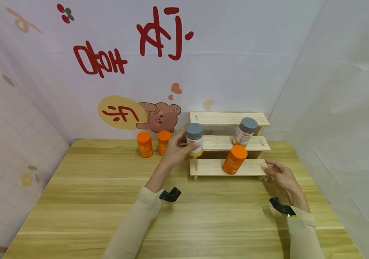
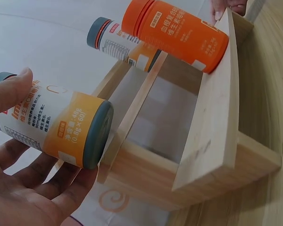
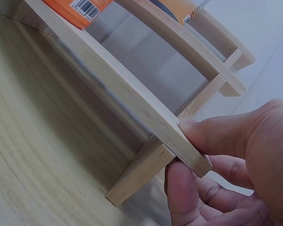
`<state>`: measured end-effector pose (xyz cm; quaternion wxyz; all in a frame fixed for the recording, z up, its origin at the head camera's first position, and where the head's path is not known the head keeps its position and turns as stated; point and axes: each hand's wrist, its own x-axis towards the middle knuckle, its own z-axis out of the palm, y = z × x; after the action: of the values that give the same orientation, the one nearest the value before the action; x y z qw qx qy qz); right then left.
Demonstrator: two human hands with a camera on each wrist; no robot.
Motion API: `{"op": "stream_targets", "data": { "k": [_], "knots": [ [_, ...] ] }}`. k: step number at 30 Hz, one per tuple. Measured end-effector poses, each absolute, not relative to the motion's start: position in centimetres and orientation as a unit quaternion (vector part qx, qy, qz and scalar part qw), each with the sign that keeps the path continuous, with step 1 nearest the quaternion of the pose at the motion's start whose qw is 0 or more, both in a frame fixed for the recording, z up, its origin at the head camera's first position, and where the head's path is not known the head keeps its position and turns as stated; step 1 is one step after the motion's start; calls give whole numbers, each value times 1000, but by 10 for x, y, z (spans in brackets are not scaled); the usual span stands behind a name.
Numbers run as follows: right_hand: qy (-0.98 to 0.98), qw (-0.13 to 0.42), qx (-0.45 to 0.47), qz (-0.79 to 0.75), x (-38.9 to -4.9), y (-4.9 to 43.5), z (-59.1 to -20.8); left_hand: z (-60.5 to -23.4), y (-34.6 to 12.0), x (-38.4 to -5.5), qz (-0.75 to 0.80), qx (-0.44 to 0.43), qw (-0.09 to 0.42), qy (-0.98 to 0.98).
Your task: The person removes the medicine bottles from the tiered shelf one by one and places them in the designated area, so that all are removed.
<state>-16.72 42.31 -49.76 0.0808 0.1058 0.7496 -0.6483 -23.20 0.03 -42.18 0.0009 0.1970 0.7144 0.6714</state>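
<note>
1. From the head view, we see our left hand (image 1: 175,148) curled round a white-and-yellow cylindrical jar with a grey lid (image 1: 194,138), thumb across its front. The jar is upright, its long axis about vertical, at the left end of a pale wooden three-tier rack, in front of the middle shelf (image 1: 218,142). Our right hand (image 1: 282,177) is at the other end, pinching the right end of the lowest shelf (image 1: 208,167), so the left is by far the nearer to the jar. A second grey-lidded jar (image 1: 245,132) stands towards the right of the middle shelf, and an orange cylindrical jar (image 1: 234,160) stands on the lowest one. Two more orange jars (image 1: 144,145) stand on the wood-grain worktop (image 1: 203,216), left of our left hand.

2. From the left wrist view, which is tilted, the held jar's dark grey base (image 2: 100,134) points towards the rack, close to a shelf's left end; we cannot tell whether they touch. Its axis runs roughly parallel to those of the jars on the shelves. Our fingers wrap the underside as pictured, with the thumb opposite.

3. From the right wrist view, our right thumb lies on top of the lowest shelf's end, fingers below, beside a square-edged wooden leg (image 3: 139,176). The held jar is out of sight here.
</note>
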Motion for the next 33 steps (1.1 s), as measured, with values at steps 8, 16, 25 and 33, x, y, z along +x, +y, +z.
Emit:
{"op": "stream_targets", "data": {
  "k": [8,16,25,33],
  "knots": [
    [741,75,101,-660,-166,423,-499,-428,-17,-227,679,189,-6,709],
    [749,75,100,-650,-165,421,-499,-433,-33,-223,673,164,-13,721],
    [745,72,99,-656,-167,422,-499,-449,-52,-222,668,135,-4,732],
    [749,76,102,-651,-167,422,-499,-468,-64,-224,664,117,1,738]
  ]
}}
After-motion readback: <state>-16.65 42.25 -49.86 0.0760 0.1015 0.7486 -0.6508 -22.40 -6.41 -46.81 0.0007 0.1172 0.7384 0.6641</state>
